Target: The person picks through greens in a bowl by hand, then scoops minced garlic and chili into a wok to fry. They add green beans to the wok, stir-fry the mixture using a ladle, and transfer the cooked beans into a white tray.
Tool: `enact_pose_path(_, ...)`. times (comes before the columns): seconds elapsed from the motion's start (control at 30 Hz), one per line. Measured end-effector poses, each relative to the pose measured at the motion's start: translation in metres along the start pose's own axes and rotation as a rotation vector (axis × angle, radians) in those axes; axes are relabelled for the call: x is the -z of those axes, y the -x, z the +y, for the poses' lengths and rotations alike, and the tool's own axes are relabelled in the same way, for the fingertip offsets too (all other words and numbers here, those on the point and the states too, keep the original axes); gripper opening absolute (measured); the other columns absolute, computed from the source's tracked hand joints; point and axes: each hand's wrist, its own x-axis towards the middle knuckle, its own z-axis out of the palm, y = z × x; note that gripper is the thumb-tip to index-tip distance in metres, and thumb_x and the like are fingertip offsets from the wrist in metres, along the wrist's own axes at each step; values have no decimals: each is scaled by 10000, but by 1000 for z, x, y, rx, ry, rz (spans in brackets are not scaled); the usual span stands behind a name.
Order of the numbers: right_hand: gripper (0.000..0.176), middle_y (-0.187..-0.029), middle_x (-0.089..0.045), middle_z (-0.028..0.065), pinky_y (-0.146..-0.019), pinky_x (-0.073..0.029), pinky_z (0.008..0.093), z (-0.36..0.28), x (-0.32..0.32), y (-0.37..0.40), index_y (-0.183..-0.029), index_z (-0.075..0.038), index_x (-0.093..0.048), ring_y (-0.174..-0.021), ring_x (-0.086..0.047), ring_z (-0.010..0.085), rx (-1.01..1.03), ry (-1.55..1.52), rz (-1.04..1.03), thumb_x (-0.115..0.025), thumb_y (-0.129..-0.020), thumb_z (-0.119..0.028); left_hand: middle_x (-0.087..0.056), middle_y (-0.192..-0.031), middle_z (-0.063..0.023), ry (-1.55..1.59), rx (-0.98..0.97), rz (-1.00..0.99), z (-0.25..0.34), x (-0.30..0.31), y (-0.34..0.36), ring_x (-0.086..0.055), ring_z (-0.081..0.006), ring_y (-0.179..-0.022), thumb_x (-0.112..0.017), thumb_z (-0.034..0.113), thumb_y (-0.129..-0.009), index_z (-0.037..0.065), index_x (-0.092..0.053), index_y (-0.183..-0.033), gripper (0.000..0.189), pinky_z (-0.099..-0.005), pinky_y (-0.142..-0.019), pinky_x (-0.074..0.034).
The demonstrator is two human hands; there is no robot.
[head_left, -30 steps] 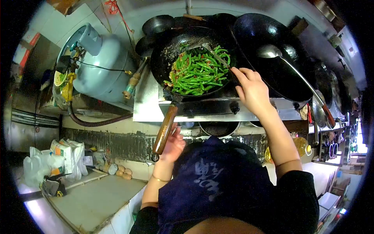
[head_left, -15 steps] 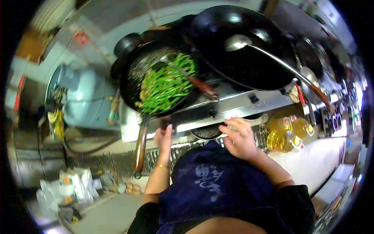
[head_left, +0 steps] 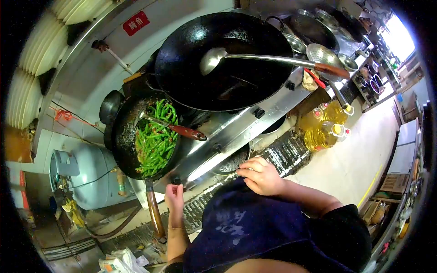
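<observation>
Green beans [head_left: 157, 141] with reddish bits lie in a dark frying pan [head_left: 122, 136] on the stove, its wooden handle [head_left: 155, 214] pointing toward me. A spatula with a red-brown handle [head_left: 184, 132] rests in the beans. Right of the pan handle is my left hand [head_left: 174, 197], its fingers curled near a stove knob; whether it touches the knob is unclear. My right hand [head_left: 260, 176] hovers before my apron, fingers bent and close together, with nothing visible in it. Behind sits a large black wok [head_left: 223, 86], with a metal ladle [head_left: 214, 61] lying across it.
Yellow oil bottles [head_left: 320, 136] stand right of the stove. A skimmer [head_left: 322, 53] lies beyond the wok. At the left are a gas cylinder [head_left: 93, 177] and stacked plates [head_left: 43, 45]. White bags [head_left: 122, 263] are at the bottom left.
The view has turned, so the wok and pan appear further left. My left hand's fingers have curled more, and my right hand's fingers are closer together.
</observation>
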Motion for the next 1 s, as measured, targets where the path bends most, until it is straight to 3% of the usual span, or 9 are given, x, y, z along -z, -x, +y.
enact_pose_path(0.23,196,-739,-637,41,-659,-505,335,-33,-29,3,-684,-96,-651,-701,-610,219,62,1,-96,-701,-769,-265,-564,-739,4,852,416,-175,-38,57,19,-485,-75,-562,-508,410,-958,94,-583,-1001,328,-218,-484,-394)
enact_pose_path(0.27,200,-733,-634,71,-660,-502,347,-41,-41,3,-692,-83,-647,-684,-609,243,-12,-50,-126,-685,-791,-253,-587,-783,-23,1162,238,-275,-47,64,20,-536,-95,-601,-448,484,-963,91,-570,-1106,436,-221,-532,-450)
enact_pose_path(0.33,200,-753,-638,92,-658,-501,373,-62,-73,0,-724,-71,-641,-686,-604,277,-153,-193,-205,-662,-814,-248,-625,-886,-73,1270,564,-300,-46,90,15,-607,-150,-718,-394,581,-942,69,-555,-1172,584,-280,-667,-519)
enact_pose_path(0.43,180,-845,-639,98,-726,-513,325,-111,-123,-16,-999,-39,-594,-808,-636,205,-346,-694,-359,-597,-896,-187,-627,-1087,-130,1212,244,-607,-21,117,2,-613,-231,-976,-376,715,-858,14,-523,-1234,809,-386,-901,-486)
enact_pose_path(0.57,381,-1075,-565,100,-870,-478,321,-188,-173,-62,-1226,-4,-428,-989,-577,184,-509,-1397,-475,-576,-927,-188,-590,-1197,-119,1165,130,-907,-12,130,-17,-577,-203,-1058,-698,457,-813,3,-535,-1209,623,-350,-922,-464)
enact_pose_path(0.67,311,-1004,-562,61,-792,-510,319,-230,-199,-81,-1187,-67,-425,-897,-585,135,-744,-1643,-224,-574,-927,-147,-583,-1143,-137,1129,72,-979,-1,135,-23,-592,-224,-982,-635,418,-865,12,-575,-1099,473,-346,-851,-502)
enact_pose_path(0.73,292,-906,-561,32,-556,-522,279,-245,-202,-92,-1139,-105,-439,-738,-595,115,-980,-1628,-51,-579,-884,-95,-578,-1143,-153,1186,64,-1032,1,131,-28,-589,-227,-989,-628,411,-869,31,-553,-1110,456,-338,-833,-512)
enact_pose_path(0.93,227,-616,-516,29,-403,-431,258,-247,-184,-97,-1017,-96,-476,-451,-507,122,-1077,-1329,-33,-553,-806,-64,-574,-1156,-178,1386,273,-1200,12,114,-21,-568,-281,-1079,-643,254,-874,55,-530,-1091,315,-435,-933,-488)
enact_pose_path(1.0,321,-608,-516,34,-385,-429,271,-244,-174,-86,-1099,-75,-446,-445,-506,124,-998,-1218,-68,-542,-794,-49,-583,-1116,-156,1306,290,-1167,23,113,-8,-609,-279,-965,-653,190,-857,70,-510,-1059,275,-393,-721,-583)
